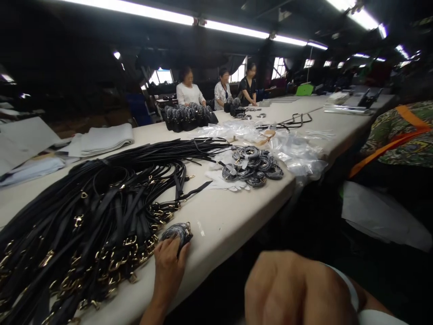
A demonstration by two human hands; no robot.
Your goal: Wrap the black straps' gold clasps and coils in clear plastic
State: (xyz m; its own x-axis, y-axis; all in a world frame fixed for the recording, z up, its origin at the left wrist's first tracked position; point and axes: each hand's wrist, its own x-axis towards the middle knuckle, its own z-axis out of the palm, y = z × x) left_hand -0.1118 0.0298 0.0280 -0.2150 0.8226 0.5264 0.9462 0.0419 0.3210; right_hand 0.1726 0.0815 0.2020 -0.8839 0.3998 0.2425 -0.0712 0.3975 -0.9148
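My left hand [170, 262] holds a coiled, wrapped black strap [179, 231] with a gold clasp against the table near its front edge. Close to the camera, my right hand [294, 289] is raised in front of the table edge with its fingers curled; whatever it may hold is hidden. A large pile of black straps [108, 203] with gold buckles and clasps lies to the left of my left hand. Farther back on the table sits a heap of coiled, wrapped straps [252, 164], partly on white pieces [221, 181].
Clear plastic bags [294, 153] hang over the right edge of the cream table [230, 216]. Black bags [189, 118] stand farther back near three people. Folded white material [101, 139] lies at the left. A person in patterned clothing [402, 135] is at the right.
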